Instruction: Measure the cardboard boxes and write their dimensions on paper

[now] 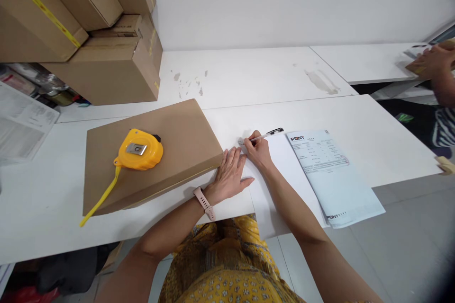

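My right hand point(259, 151) grips a pen point(266, 134), its tip low over a sheet of white paper point(284, 180). Flat against the table and the paper's left edge, my left hand point(230, 175) has its fingers stretched out and holds nothing. Its fingertips lie beside the corner of a flat brown cardboard box point(185, 137). On that box rests a yellow tape measure point(141, 150), with a short length of yellow tape pulled out past the box's edge. A printed form headed PONY point(327, 175) lies right of my right forearm, partly over the white sheet.
Stacked cardboard boxes point(110, 66) fill the back left against the wall. A printed sheet in plastic point(24, 123) lies at the far left. At the right, another person's hand point(437, 61) holds a brown object at a neighbouring table point(377, 59). The white table point(227, 118) has worn patches at the back.
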`<state>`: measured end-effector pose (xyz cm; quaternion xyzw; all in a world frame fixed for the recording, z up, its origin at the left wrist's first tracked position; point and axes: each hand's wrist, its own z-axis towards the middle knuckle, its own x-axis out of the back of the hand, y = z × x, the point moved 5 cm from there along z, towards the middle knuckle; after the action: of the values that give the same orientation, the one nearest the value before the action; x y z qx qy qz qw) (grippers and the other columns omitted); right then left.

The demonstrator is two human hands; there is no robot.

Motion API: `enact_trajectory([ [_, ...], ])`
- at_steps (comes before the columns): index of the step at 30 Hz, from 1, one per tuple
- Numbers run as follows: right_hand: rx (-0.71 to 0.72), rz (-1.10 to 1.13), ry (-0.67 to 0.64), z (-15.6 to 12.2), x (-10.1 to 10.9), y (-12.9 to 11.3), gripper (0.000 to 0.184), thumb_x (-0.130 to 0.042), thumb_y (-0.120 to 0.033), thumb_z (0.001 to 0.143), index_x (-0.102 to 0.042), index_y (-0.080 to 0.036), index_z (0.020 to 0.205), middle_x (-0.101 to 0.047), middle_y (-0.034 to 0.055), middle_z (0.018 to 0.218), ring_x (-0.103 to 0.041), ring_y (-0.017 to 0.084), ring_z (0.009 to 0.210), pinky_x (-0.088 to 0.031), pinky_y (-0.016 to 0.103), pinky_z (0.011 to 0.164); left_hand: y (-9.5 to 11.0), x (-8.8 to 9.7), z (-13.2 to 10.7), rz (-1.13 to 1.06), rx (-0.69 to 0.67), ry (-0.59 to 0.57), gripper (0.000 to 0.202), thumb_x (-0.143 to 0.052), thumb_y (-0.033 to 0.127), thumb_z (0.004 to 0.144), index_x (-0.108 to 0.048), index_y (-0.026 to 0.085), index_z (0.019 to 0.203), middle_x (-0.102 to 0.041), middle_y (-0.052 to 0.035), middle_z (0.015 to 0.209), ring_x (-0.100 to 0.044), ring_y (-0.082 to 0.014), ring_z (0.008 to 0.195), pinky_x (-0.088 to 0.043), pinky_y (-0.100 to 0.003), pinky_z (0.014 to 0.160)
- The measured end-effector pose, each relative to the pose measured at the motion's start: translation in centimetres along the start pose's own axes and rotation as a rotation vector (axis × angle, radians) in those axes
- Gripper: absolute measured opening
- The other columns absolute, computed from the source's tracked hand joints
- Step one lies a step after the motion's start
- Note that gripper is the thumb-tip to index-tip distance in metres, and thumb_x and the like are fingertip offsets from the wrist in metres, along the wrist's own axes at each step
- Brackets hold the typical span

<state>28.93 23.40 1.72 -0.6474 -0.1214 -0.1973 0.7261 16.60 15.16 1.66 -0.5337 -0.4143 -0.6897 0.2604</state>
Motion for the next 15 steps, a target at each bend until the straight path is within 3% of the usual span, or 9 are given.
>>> enact_trajectory([
  [9,-0.004,-0.004,0.016,0.12,0.03,0.14,0.019,-0.055,-0.033,0.083,-0.043,-0.024,0.071,-0.045,-0.0068,0.054,-0.042,0.012,0.053,-0.033,0.027,0.054,-0.03,-0.04,0.03,-0.002,-0.001,0.018,0.071,-0.055,0.058,0.093,-0.043,0.009,0.143,-0.035,-0.0248,0.159,-0.026,-0.0387,0.151,-0.015,-0.056,0.124],
  [15,-0.006,-0.019,0.023,0.08,0.18,0.19,0.018,-0.055,-0.032,0.083,-0.043,-0.024,0.072,-0.045,-0.0072,0.055,-0.042,0.012,0.052,-0.034,0.027,0.055,0.05,0.06,0.05,-0.012,-0.001,-0.007,0.074,-0.058,0.056,0.092,-0.044,0.003,0.142,-0.035,-0.0282,0.158,-0.025,-0.0407,0.15,-0.014,-0.055,0.124],
])
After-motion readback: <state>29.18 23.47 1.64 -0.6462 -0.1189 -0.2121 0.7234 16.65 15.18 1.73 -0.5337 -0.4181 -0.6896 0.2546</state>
